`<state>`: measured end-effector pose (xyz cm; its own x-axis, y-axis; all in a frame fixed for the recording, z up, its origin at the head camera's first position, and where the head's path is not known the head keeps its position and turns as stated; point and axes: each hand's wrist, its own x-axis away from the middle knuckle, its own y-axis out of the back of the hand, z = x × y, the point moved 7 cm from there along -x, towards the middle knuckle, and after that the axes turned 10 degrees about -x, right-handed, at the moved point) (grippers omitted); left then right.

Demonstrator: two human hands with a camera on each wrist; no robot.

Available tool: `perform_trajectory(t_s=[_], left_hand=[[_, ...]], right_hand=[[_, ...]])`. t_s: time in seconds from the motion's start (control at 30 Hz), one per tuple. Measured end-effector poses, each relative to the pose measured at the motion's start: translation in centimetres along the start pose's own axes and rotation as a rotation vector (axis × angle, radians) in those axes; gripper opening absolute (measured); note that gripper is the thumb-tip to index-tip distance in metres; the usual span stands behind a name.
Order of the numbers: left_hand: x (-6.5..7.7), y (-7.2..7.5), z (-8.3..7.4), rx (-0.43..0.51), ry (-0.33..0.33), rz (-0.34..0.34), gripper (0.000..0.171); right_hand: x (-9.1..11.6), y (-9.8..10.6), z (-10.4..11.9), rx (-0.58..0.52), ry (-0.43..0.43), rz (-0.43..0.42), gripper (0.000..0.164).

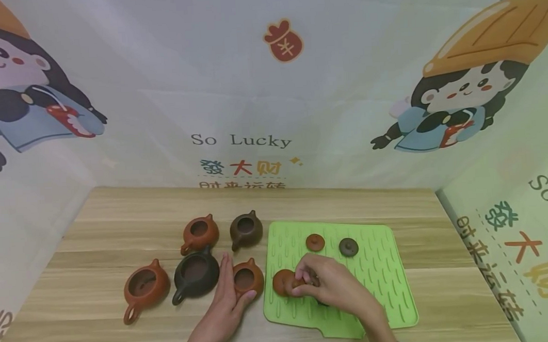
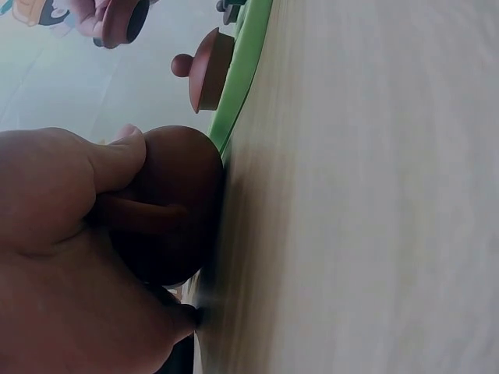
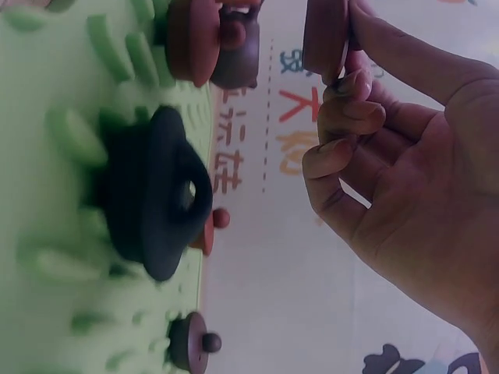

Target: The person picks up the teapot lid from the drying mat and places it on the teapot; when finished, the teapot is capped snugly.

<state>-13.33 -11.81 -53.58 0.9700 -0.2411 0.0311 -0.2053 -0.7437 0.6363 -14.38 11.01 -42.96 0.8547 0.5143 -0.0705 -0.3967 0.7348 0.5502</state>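
Note:
My left hand [image 1: 221,309] holds a small reddish-brown teapot [image 1: 256,281] without a lid, thumb on its near right side and fingers along its left. In the left wrist view the pot's rounded body [image 2: 183,167] and loop handle show beside the thumb. Over the green mat, my right hand [image 1: 338,286] pinches a reddish-brown teapot lid [image 3: 323,39] between thumb and fingers. Just left of it, another reddish lid [image 1: 280,283] lies on the mat, its knob up in the left wrist view. A black lid [image 3: 156,195] with an arched handle sits below the right hand.
The green ridged mat [image 1: 383,299] also bears a reddish lid [image 1: 315,242] and a dark brown lid [image 1: 349,247]. Several lidless teapots stand left of it: black [image 1: 210,277], dark brown [image 1: 254,235], and reddish ones [image 1: 157,293] on the wooden table [image 1: 75,284]. A printed cloth hangs behind.

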Motion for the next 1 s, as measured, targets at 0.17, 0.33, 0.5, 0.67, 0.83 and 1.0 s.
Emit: perform_trajectory(t_s=[0.17, 0.33, 0.5, 0.67, 0.83, 1.0], left_hand=[[0.2, 0.0, -0.2, 0.021, -0.028, -0.023, 0.103], [0.4, 0.5, -1.2, 0.042, -0.071, -0.04, 0.1], [0.6, 0.9, -2.0, 0.035, -0.073, -0.033, 0.101], [0.6, 0.9, -2.1, 0.029, -0.064, -0.024, 0.1], [0.5, 1.1, -2.3, -0.002, -0.026, 0.003, 0.096], [0.5, 0.9, -1.8, -0.002, -0.032, -0.021, 0.097]], right_hand=[[-0.7, -0.7, 0.6, 0.028, 0.026, 0.01, 0.024], [-1.6, -1.5, 1.2, 0.031, 0.027, 0.029, 0.024], [-2.7, -2.5, 1.8, 0.044, 0.08, 0.042, 0.023], [-3.9, -3.5, 2.1, 0.053, 0.091, 0.049, 0.022], [-4.9, -4.0, 2.2, 0.095, 0.094, 0.031, 0.022], [-5.9, -4.7, 2.4, 0.133, 0.093, 0.032, 0.021]])
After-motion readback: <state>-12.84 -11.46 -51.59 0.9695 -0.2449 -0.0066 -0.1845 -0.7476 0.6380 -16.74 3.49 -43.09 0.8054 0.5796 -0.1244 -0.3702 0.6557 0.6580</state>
